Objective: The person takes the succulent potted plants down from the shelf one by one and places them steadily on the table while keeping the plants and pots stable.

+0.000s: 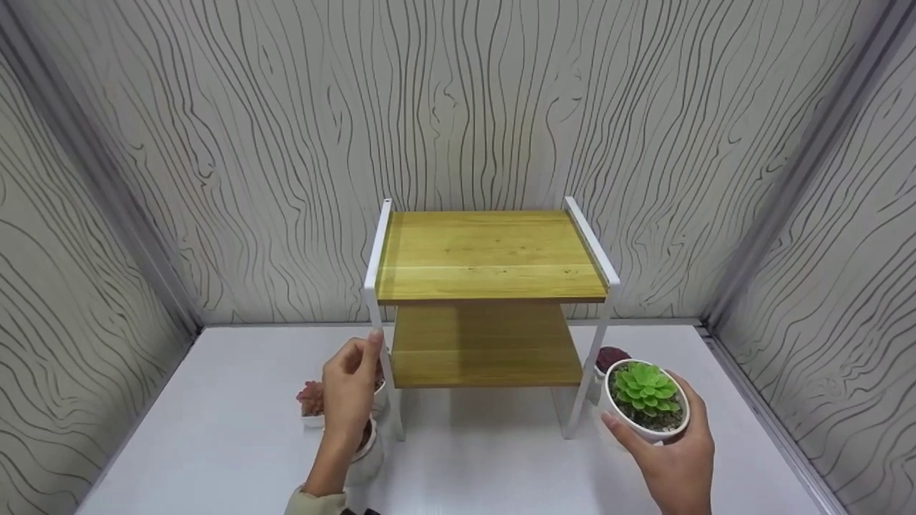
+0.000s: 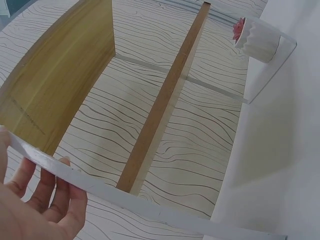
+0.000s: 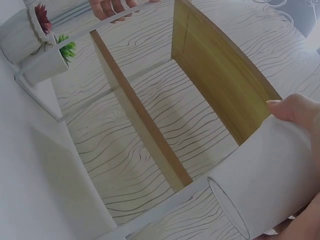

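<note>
A two-tier shelf [image 1: 490, 254] with wooden boards and a white metal frame stands on the white table. My left hand [image 1: 351, 383] grips its left front post [image 2: 112, 192], the fingers wrapped over the bar in the left wrist view. To the right of the shelf, my right hand [image 1: 680, 458] holds a potted green succulent [image 1: 646, 390], thumb and fingers round the white pot [image 3: 265, 175]. The pot tilts slightly toward the head camera and overlaps the right post's surroundings. No plant stands on either board.
Left of the shelf, partly hidden by my left arm, stand several white potted plants, one with a reddish succulent [image 1: 311, 398] and one pot [image 1: 366, 461] nearer. A dark red plant [image 1: 612, 356] sits behind the held pot. Wood-grain-patterned panels [image 1: 472, 107] enclose the table.
</note>
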`<state>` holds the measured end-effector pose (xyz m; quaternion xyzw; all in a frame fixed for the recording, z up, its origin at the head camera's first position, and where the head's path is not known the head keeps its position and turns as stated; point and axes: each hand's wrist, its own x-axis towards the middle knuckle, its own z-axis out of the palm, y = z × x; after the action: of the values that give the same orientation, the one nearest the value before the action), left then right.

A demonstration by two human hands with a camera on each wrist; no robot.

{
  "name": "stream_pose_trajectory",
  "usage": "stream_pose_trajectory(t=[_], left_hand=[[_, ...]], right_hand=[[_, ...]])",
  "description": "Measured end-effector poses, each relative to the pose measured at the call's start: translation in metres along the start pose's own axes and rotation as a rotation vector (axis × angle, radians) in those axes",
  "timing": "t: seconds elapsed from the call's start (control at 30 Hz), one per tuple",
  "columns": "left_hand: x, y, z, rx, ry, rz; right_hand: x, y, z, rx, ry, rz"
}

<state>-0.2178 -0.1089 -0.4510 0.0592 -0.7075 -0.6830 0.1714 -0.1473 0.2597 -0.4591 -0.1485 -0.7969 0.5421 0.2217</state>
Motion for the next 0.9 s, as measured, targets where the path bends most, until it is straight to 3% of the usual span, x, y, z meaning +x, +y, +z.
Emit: stream_pose_trajectory(t=[0.27, 0.53, 0.9], left_hand=[[0.000, 0.001, 0.001, -0.039, -0.011, 0.027], [0.002, -0.002, 0.000, -0.001, -0.007, 0.014], [0.002, -0.001, 0.000, 0.011, -0.014, 0.016]], right_hand=[[0.012, 0.020, -0.006, -0.015, 0.010, 0.079], [0.022, 0.038, -0.012, -0.034, -0.037, 0.131], [0.040, 0.055, -0.023, -0.151, -0.223, 0.116]])
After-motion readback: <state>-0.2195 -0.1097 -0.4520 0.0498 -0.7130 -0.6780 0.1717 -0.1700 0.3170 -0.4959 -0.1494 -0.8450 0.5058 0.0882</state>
